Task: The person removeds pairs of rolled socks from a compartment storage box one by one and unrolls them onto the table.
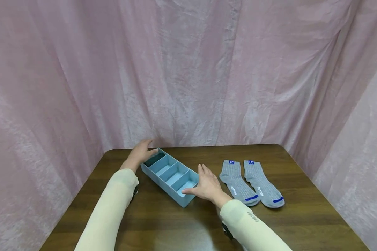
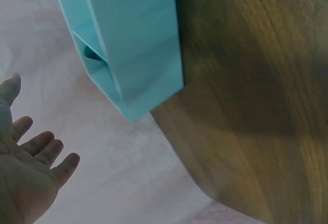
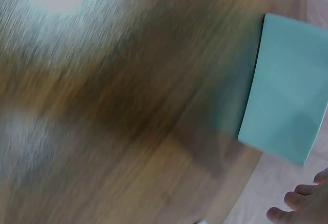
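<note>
A light blue divided box (image 1: 176, 196) lies diagonally on the wooden table, split into several compartments. Its far left compartment has a dark item (image 1: 155, 159) in it; the others show bare floors. My left hand (image 1: 141, 152) is at the box's far left end, fingers extended and thumb over the corner. In the left wrist view that hand (image 2: 31, 183) appears apart from the box, palm showing. At the near right end, my right hand (image 1: 207, 184) has its fingers and thumb spread around the corner. Only its fingertips (image 3: 296, 200) show in the right wrist view.
Two grey socks, a left one (image 1: 238, 184) and a right one (image 1: 263, 186), lie flat side by side to the right of my right hand. A pink curtain (image 1: 188, 76) hangs behind the brown table (image 1: 301, 223).
</note>
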`<state>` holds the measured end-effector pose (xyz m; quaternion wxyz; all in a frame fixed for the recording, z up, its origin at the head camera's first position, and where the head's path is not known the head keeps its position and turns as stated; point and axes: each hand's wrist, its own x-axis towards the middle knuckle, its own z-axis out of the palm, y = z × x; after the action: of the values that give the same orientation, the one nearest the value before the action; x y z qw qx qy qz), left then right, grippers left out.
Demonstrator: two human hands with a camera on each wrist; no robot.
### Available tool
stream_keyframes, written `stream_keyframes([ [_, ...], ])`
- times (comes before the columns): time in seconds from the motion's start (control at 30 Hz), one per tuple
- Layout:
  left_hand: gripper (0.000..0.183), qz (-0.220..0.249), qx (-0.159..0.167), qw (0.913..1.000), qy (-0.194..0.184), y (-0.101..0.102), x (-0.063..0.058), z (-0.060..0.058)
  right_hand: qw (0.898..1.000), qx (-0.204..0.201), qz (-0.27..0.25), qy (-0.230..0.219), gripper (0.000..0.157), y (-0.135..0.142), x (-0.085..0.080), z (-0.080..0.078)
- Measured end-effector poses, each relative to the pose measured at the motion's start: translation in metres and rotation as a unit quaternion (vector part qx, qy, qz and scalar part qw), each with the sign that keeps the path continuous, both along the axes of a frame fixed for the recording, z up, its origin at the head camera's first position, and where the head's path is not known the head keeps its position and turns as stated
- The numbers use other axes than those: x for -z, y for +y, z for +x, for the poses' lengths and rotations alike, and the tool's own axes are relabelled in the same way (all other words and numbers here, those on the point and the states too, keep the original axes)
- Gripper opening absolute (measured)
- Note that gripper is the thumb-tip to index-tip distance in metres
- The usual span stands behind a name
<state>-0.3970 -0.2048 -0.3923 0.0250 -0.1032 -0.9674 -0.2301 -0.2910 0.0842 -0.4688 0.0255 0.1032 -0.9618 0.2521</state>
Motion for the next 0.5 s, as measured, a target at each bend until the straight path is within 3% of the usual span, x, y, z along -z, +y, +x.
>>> stream_keyframes([
  [0.27, 0.061, 0.008, 0.010, 0.9997, 0.020, -0.018, 0.026, -0.009, 1.000, 0.005, -0.016, -0.008, 0.130, -0.014, 0.005, 0.008],
  [0.5, 0.058, 0.032, -0.011, 0.9994, -0.006, -0.022, 0.043, -0.008, 0.999, -0.007, -0.044, -0.017, 0.130, -0.013, 0.012, 0.014],
])
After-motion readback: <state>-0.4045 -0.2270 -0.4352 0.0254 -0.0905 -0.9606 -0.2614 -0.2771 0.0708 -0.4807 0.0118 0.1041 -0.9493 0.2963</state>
